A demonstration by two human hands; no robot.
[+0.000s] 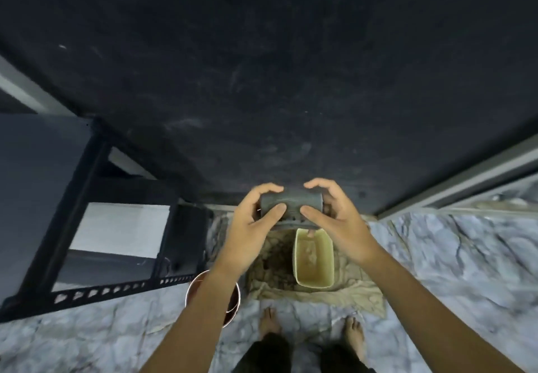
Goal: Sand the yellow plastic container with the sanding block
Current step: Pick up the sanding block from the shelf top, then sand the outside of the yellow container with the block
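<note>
Here both hands, left (253,221) and right (334,215), grip the sanding block (291,204) above the yellow container (313,259).

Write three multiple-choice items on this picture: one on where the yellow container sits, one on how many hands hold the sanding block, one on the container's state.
1. Where is the yellow container?
A. On a cloth on the floor
B. On the shelf at the left
C. In the left hand

2. How many hands hold the sanding block?
A. None
B. One
C. Two

3. How does the container stand?
A. Turned mouth down
B. Open mouth up, no lid
C. Shut with a lid

Answers:
1. A, since it rests on the crumpled tan cloth spread on the marble floor, ahead of the bare feet.
2. C, since the left hand and the right hand each curl fingers and thumb round one end of the grey block, held in the air above the container.
3. B, since the view looks straight down into its stained inside.
</note>
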